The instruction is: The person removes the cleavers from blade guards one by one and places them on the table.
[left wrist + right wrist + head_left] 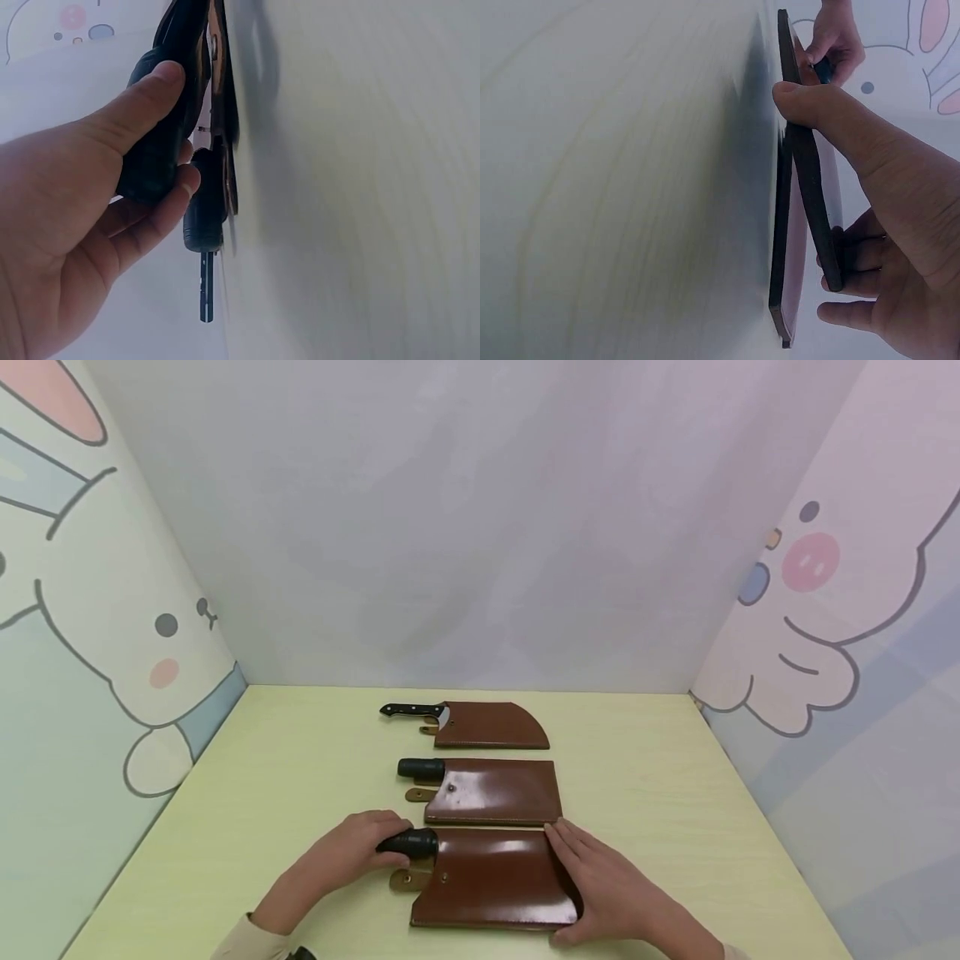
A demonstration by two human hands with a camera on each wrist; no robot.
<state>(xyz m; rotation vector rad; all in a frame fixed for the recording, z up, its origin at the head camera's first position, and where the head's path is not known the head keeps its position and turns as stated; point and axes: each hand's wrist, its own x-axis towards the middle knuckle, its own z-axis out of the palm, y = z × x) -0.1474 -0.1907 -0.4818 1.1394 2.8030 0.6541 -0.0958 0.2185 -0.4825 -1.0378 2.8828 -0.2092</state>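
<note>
Three sheathed cleavers lie in a column, one behind another. My left hand (pixel 358 850) grips the dark handle (pixel 417 843) of the nearest cleaver, with the thumb along it in the left wrist view. A shiny brown leather sheath (pixel 495 881) covers that cleaver's blade, and a snap strap (pixel 406 881) sticks out beside the handle. At the sheath's right end, my right hand (pixel 615 893) holds it between thumb and fingers, the thumb (pixel 810 101) on one corner in the right wrist view. The blade inside is hidden.
Behind it lies the middle cleaver in a rectangular brown sheath (pixel 498 789) with a dark green handle (pixel 420 768). Farthest back is one with a curved sheath (pixel 495 725) and a black riveted handle (pixel 411 710). Walls with cartoon animals flank the pale wooden table (pixel 660 777).
</note>
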